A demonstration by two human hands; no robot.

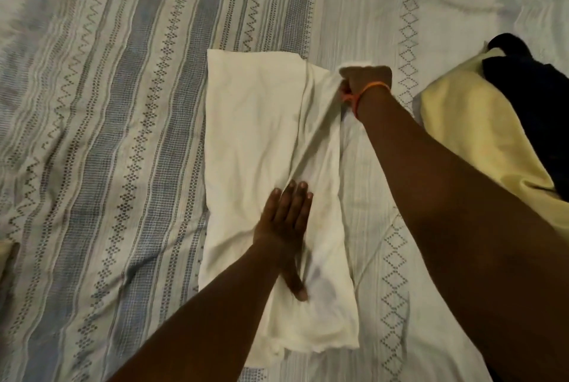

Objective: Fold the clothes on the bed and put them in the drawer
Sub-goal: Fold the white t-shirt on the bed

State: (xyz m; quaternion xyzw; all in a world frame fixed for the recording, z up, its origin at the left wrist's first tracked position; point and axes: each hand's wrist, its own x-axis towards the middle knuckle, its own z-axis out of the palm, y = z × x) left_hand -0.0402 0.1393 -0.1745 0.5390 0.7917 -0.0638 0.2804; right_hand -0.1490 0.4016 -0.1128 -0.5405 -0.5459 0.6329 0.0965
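A white garment [255, 141] lies lengthwise on the patterned bedspread [101, 135], folded into a long strip. My left hand [286, 221] presses flat on its middle with straight fingers and the thumb spread toward me. My right hand [365, 79], with an orange band at the wrist, grips the garment's far right corner and pulls the cloth taut into a ridge that runs down to my left hand. No drawer is in view.
A pale yellow garment [474, 122] lies at the right side of the bed with a dark navy garment [532, 95] on top of it. The striped and diamond-patterned bedspread spreads wide to the left and beyond the white garment.
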